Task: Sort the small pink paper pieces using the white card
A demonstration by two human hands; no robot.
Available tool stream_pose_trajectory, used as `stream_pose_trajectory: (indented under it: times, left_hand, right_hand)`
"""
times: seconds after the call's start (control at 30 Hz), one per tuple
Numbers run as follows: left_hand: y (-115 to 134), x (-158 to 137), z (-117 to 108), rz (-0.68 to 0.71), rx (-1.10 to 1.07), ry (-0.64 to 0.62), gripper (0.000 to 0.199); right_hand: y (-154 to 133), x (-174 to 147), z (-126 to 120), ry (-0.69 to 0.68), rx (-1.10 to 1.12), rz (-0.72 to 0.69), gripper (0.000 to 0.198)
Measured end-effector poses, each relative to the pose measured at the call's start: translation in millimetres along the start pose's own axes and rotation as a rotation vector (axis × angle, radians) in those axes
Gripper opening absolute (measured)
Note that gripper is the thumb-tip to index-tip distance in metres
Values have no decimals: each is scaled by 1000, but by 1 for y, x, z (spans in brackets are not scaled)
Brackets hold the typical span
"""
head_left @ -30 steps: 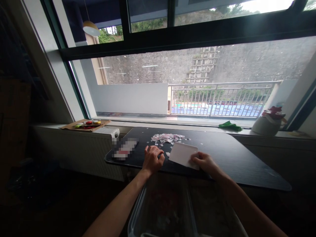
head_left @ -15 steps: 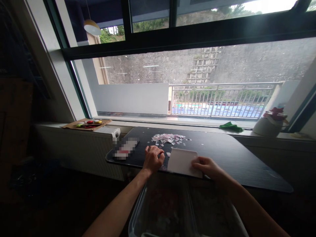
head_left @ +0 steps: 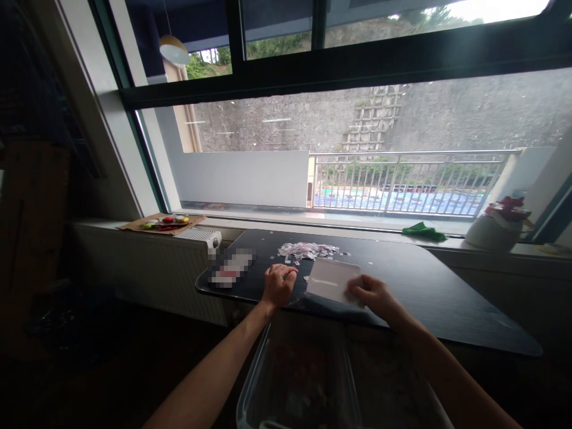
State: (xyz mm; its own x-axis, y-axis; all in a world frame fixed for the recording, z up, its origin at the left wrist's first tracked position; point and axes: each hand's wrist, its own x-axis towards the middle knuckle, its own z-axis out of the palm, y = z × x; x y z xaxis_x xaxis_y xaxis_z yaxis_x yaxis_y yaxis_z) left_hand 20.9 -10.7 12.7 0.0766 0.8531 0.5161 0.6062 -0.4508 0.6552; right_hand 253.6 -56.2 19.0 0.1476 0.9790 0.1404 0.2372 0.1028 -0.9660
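Plenty of paper scraps [head_left: 306, 250] sit heaped on the black table [head_left: 411, 280], pale bits show dimly in the clear plastic bin [head_left: 252, 370] below, and we'd call this partway, the heap left. Our right hand [head_left: 373, 294] pinches the white card [head_left: 333, 279] nearer us than the heap; its long axis seems to run left-right, free end pointing toward our left hand [head_left: 279, 286], fingers curled, contents we can't tell.

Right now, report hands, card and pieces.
Right hand grips pale card. Left hand at near side of table, grip unclear. Small pale pieces heaped beyond card.
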Motion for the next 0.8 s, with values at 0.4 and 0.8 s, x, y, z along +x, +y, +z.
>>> stream_pose_trajectory:
  times: [0.4,0.8]
  left_hand:
    - [-19,18,-24,-66,92,-52,23]
    - [-22,-3,-14,151,453,-67,19]
  right_hand:
    - [10,-2,-8,-122,50,4,27]
    - [10,12,-10,-117,20,159,13]
